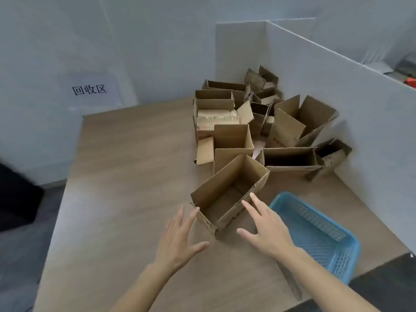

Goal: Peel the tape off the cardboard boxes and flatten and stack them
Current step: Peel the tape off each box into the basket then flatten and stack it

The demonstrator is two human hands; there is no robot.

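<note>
- Evidently, the nearest cardboard box (229, 194), open-topped at the table's (126, 176) middle, is flanked so both sides can be seized.
- Nothing is held: the left hand (180, 237) and right hand (265, 230) are spread wide.
- Remaining boxes (258, 122) are heaped by the partition (337, 86).
</note>
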